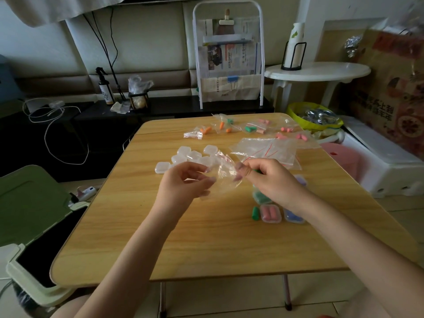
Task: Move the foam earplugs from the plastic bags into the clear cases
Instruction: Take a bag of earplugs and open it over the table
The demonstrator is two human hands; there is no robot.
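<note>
Both hands are holding one small plastic bag [223, 173] above the worktop [206, 237].
The left hand [187, 182] and right hand [268, 177] are pinching its edges — empty clear cases [188, 157] are lying just behind, filled cases [270, 213] beside the right wrist.

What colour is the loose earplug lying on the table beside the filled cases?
Green. The loose earplug shows best in the head view, just left of the pink-filled case.

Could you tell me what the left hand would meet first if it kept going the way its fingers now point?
Probably the right hand: the left hand points right across the small plastic bag both pinch, though depth is unclear.
</note>
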